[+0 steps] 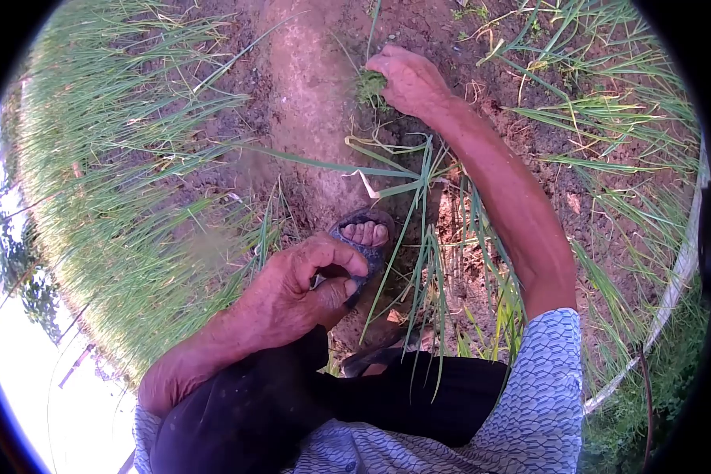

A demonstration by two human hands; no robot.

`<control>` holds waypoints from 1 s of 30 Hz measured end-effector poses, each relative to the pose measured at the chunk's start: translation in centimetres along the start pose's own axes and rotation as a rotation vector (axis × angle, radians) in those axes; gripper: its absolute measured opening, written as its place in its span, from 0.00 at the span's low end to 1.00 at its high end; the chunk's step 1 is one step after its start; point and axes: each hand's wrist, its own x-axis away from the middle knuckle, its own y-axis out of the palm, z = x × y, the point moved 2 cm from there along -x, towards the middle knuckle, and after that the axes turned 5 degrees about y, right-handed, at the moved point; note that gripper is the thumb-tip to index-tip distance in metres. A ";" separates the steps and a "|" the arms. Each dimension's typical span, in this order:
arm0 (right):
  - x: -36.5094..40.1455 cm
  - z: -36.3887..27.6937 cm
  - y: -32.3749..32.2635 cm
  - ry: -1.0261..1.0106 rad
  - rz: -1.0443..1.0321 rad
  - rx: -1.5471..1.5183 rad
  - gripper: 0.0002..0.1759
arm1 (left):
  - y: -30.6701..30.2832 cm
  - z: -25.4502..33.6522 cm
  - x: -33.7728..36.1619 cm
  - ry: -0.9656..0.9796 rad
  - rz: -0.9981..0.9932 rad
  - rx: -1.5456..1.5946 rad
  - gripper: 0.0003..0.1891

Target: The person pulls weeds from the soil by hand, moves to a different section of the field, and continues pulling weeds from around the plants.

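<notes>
At the top, my right hand [412, 81] is closed around a small, leafy green weed [370, 88], held low over the soil beside a bare earth ridge. My left hand [312, 278] is near my knee, thumb and forefinger curled together in a ring. Its palm and other fingers are turned away, so whatever it may hold is hidden. Just beyond those fingertips is my foot in a dark sandal [374, 217]. A clump of long green onion-like leaves [425, 186] spreads between my two arms, some bent and yellowed.
Dense rows of onion-like plants [126, 174] fill the left side. More plants [608, 126] grow on the right. A bare earth ridge [304, 103] runs up the middle. A pale strip [679, 272] curves along the right edge. My dark trousers [245, 403] cover the bottom.
</notes>
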 end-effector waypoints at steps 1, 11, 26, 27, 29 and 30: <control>0.0 -0.8 0.5 -0.002 0.026 0.056 0.13 | 0.1 -0.3 0.0 0.016 0.005 0.002 0.08; -1.2 -5.1 0.5 0.000 -0.114 0.379 0.09 | 1.3 0.5 -0.7 0.151 -0.041 -0.121 0.11; 3.7 0.7 -5.3 0.650 -0.005 -0.575 0.19 | 1.1 0.1 0.1 0.061 -0.048 -0.057 0.08; 3.4 1.2 -4.5 0.462 -0.025 -0.143 0.19 | 1.1 0.2 0.2 0.030 -0.046 -0.051 0.09; 4.0 0.4 -3.1 0.333 0.008 -0.045 0.18 | 1.3 0.4 0.3 -0.020 -0.040 -0.040 0.10; 4.3 -0.3 -2.5 0.271 0.025 0.007 0.17 | 1.4 0.5 0.4 -0.012 -0.042 -0.059 0.09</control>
